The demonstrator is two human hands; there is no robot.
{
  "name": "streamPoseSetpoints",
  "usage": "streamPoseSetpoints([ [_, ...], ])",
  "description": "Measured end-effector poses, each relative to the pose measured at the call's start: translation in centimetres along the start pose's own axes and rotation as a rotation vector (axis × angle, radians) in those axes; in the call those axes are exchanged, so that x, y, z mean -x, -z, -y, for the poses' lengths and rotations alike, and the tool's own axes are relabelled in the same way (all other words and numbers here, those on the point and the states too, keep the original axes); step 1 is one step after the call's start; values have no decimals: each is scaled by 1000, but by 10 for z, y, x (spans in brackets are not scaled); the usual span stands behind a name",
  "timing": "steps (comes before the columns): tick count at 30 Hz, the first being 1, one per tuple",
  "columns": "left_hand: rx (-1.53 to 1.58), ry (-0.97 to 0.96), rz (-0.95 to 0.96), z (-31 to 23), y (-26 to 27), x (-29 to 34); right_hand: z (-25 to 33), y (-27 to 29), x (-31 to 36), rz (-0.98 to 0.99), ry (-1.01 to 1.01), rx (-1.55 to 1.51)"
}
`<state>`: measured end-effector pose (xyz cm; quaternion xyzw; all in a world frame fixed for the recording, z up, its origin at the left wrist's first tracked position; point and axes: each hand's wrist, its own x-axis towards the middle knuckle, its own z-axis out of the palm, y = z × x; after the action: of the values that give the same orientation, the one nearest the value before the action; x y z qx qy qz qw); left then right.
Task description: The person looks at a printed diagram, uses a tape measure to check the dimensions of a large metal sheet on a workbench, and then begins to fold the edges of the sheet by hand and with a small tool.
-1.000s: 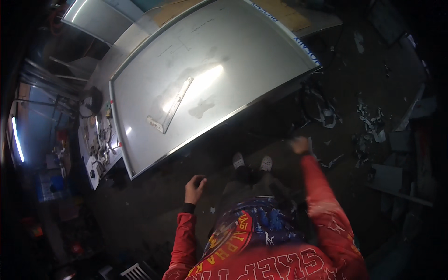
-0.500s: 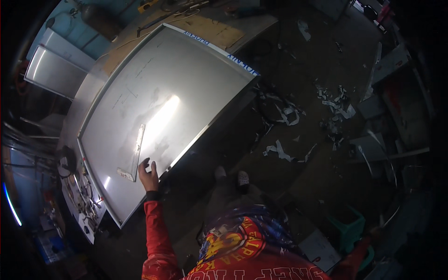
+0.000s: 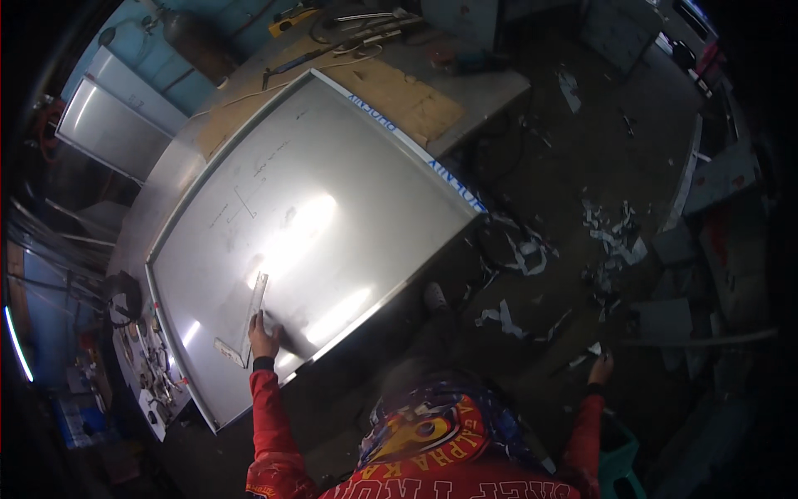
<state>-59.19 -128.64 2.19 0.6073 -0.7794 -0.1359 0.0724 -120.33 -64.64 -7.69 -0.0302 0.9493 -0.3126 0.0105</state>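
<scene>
A large grey sheet-metal panel with raised edges lies on the workbench, with pen marks on its face. On its near part rests a worn L-shaped steel square. My left hand is at the long leg of the square, its fingers closed on that leg's edge. Out to the right, over the floor, my right hand is closed on a slim object with a pale part and a dark pointed part. What kind of object it is, I cannot make out.
Hand tools crowd the bench's left end. Brown cardboard lies beyond the panel. White scraps litter the floor on the right. A green plastic stool stands near my right arm. A gas cylinder is at the back left.
My left hand has gone from open beside the square to closed on its long leg. My right hand has risen from the lower right, bringing up the slim object. The view has shifted.
</scene>
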Motion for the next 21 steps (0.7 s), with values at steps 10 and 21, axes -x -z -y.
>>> streamPoseSetpoints([
  [10,-59,333,-65,3,10,-14,155,-33,-244,196,-27,-526],
  [21,411,360,-471,-140,23,-32,297,-137,-362,352,46,-650],
])
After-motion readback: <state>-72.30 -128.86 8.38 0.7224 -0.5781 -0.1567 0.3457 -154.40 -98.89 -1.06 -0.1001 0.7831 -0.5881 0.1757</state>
